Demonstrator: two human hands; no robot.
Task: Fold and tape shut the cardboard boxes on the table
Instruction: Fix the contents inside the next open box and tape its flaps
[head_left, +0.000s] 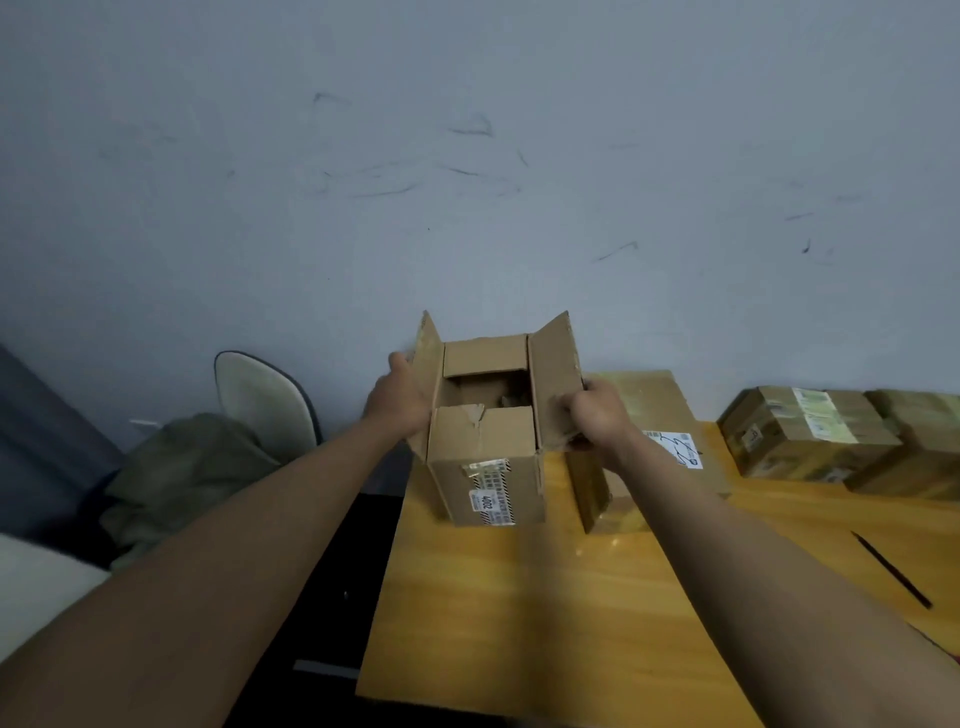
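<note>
Your left hand (397, 397) grips the open box's (485, 467) left flap (430, 364); your right hand (597, 415) curls round its right flap (556, 374). At frame centre, the upright brown corrugated box stands on the glossy wooden table (493, 597), opening upward, labelled side facing you.

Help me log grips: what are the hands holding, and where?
Both hold the open cardboard box: left hand against its left side flap, right hand gripping its right side flap.
</note>
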